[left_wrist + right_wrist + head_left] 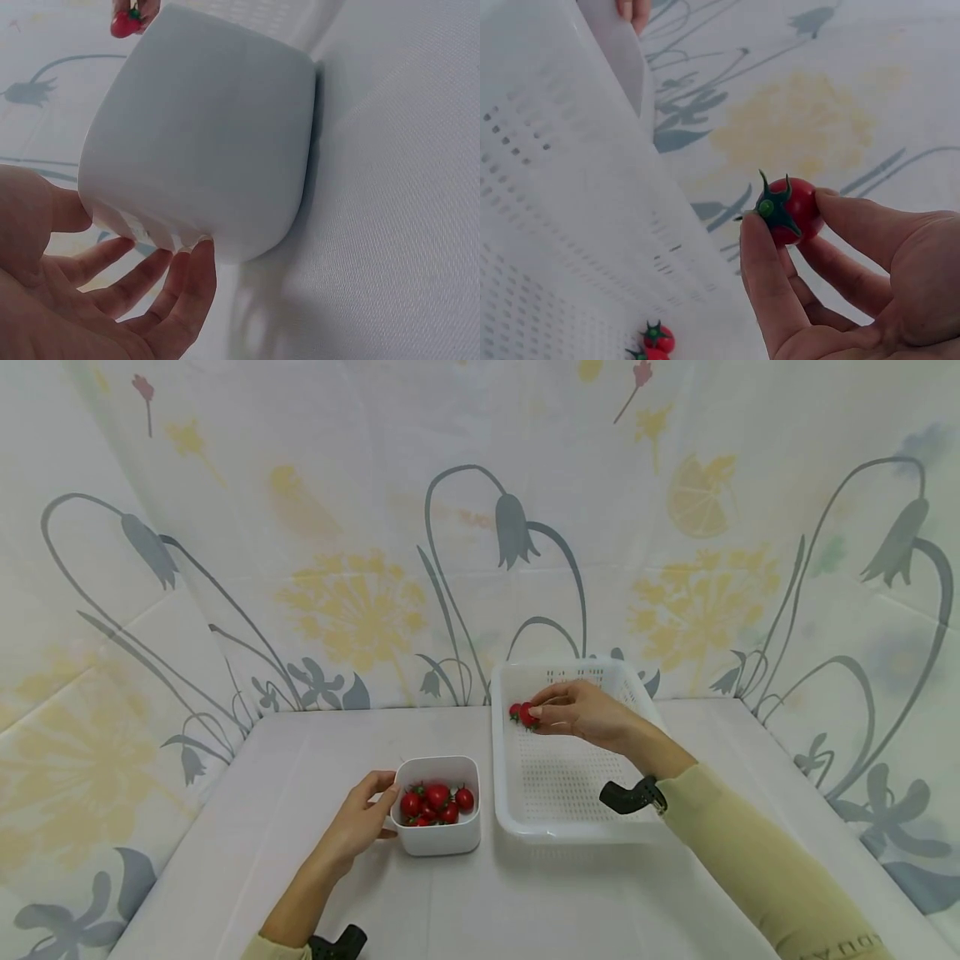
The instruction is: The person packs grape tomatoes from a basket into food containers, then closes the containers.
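A square white container [438, 839] holds several red cherry tomatoes [437, 796]. My left hand [363, 814] rests against its left side; in the left wrist view the bent, spread fingers [191, 296] touch the glossy wall, with the thumb near the rim. Over the far left part of a white perforated basket [517, 832], my right hand [581, 714] pinches a cherry tomato [799, 211] between thumb and fingertips, its green calyx facing outward. Below it, in the basket's corner, lie two more tomatoes [660, 339], partly cut off in the right wrist view.
The container stands just left of the basket on a white-covered table [322, 752]. A curtain [480, 527] printed with flowers rises behind the table and along both sides. Black straps [633, 796] circle the wrists.
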{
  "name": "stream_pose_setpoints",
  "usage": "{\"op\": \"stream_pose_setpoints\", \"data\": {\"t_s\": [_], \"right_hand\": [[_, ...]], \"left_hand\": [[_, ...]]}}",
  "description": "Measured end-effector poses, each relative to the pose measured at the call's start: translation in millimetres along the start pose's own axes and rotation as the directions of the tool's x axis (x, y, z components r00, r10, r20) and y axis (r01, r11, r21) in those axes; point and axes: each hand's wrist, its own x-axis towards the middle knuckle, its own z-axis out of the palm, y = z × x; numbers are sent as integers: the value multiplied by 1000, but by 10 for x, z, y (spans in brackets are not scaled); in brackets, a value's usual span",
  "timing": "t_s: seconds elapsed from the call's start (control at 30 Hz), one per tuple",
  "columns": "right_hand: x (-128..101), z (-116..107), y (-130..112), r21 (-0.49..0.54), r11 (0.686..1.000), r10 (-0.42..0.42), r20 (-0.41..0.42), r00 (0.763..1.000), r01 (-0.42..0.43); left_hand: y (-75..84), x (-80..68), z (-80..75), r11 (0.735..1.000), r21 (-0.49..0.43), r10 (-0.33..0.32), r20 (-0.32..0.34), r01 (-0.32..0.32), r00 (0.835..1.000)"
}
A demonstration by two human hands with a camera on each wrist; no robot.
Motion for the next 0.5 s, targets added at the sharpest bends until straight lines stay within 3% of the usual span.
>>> {"op": "stream_pose_setpoints", "data": {"t_s": [0.27, 0.5], "right_hand": [[-13, 224, 9, -88, 995, -36, 38, 999, 39], [-8, 480, 26, -116, 989, -79, 122, 989, 93]], "left_hand": [[-14, 1, -2, 1000, 0, -3, 0, 3, 1000], [-16, 6, -1, 1000, -7, -6, 0, 6, 1000]]}}
